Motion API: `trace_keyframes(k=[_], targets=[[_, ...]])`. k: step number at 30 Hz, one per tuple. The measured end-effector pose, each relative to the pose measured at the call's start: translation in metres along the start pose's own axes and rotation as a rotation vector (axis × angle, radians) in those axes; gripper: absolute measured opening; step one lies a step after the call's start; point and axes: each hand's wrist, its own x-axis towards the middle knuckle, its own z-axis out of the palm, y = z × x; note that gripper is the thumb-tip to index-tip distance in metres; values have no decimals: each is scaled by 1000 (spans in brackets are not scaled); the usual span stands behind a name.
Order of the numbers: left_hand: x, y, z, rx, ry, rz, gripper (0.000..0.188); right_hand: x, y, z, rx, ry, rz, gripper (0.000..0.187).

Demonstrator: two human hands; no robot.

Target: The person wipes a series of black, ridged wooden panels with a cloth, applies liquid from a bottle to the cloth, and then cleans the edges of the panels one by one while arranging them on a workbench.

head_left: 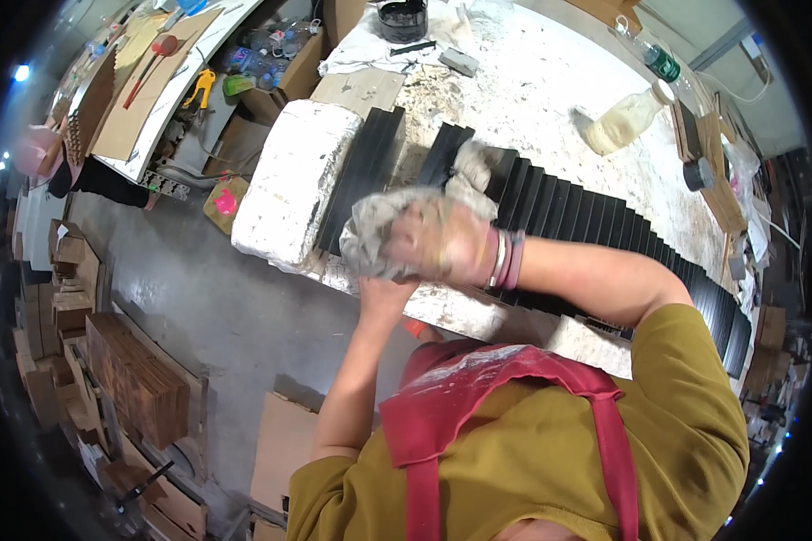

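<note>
My right hand [439,239], slightly blurred, is closed on a crumpled grey-white cloth [366,225] near the table's front edge. Just below it, my left hand [388,288] reaches up to the same spot. Its fingers are hidden behind the cloth and my right hand. Several black ridged strips [370,149] lie between the cloth and a white wrapped block [289,171]. To the right, a long row of black strips [595,216] runs along the table. Another crumpled piece of pale cloth [474,169] rests against the strips beyond my right hand.
On the stained white table [532,99] stand a black-smeared tub [402,20] and a cloudy plastic bottle [624,119]. A small grey block [458,61] lies near the tub. At far left, another person [81,176] is beside a second table [185,68]. Cardboard stacks [135,379] stand on the floor.
</note>
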Motion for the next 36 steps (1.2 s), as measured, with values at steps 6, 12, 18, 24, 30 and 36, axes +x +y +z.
trace_keyframes(k=[6,12,18,24,30,36], targets=[[-1,16,8,-301,45,-459,63,-28,151,-33,-59,-34,850,31],[-7,11,1,-248,-79,-663,63,8,6,-13,3,-169,89,17],[2,18,0,-436,3,-660,58,-2,73,-18,-146,-39,514,26],[-1,10,-6,-260,-252,-671,60,15,-10,-12,-8,-17,128,16],[3,18,-1,-368,-16,-609,64,11,37,-5,0,254,227,19],[-7,13,7,-468,-26,-636,58,-6,64,-19,157,347,223,22]])
